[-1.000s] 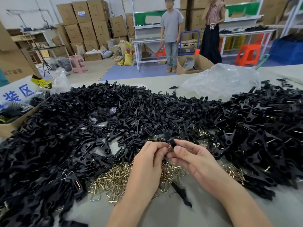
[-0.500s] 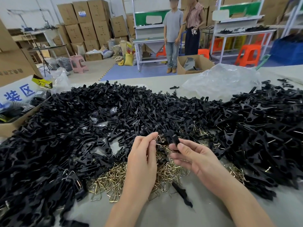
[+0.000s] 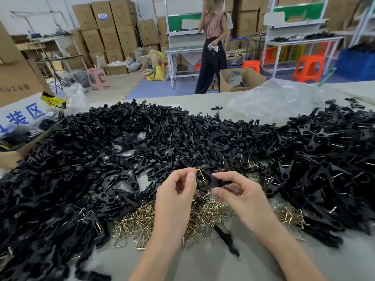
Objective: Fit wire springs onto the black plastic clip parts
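Note:
My right hand (image 3: 241,197) pinches a black plastic clip part (image 3: 212,180) between thumb and fingers, just above the table. My left hand (image 3: 176,197) pinches a brass wire spring (image 3: 199,175) at its bent end, and the spring's legs reach the clip. Beneath both hands lies a loose heap of brass wire springs (image 3: 142,224). A wide pile of black clip parts (image 3: 121,142) fills the table ahead and to the left. A second pile of black clips with springs (image 3: 324,159) spreads to the right.
A single black clip part (image 3: 226,239) lies on the grey table (image 3: 203,264) near me. A crumpled clear plastic bag (image 3: 278,100) sits at the back right, a cardboard box (image 3: 12,157) at the left edge. A person (image 3: 213,49) walks behind the table.
My hands have drawn slightly apart and lifted the clip; the left hand now shows a brass spring held against it. The person in the background has walked leftward.

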